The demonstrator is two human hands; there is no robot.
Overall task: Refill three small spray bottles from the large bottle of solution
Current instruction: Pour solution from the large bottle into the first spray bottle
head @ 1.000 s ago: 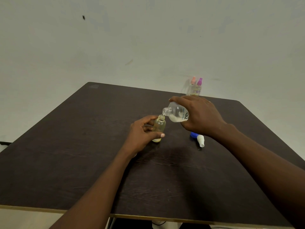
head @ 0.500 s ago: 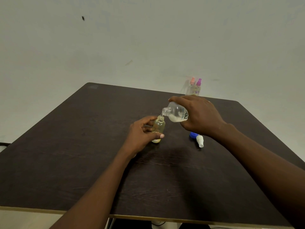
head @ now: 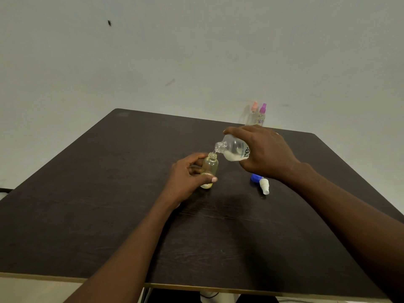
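Large bottle (head: pixel 235 149) lies tipped almost flat above the table's (head: pixel 109 193) middle, its long axis running right to left, the open neck aimed left and slightly down, just over the mouth of a small spray bottle (head: pixel 210 169). It is clear, with dark lettering and white liquid pooled along its lower side. The right hand (head: pixel 264 154) grips its body from above. The left hand (head: pixel 185 180) curls round the small yellowish bottle, which is upright and uncapped. A blue cap (head: pixel 255 178) and a white spray nozzle (head: pixel 264 186) lie beneath the right wrist. Two capped spray bottles (head: pixel 258 117) stand at the far edge. Broad dark tabletop lies open to the left and toward the near edge.
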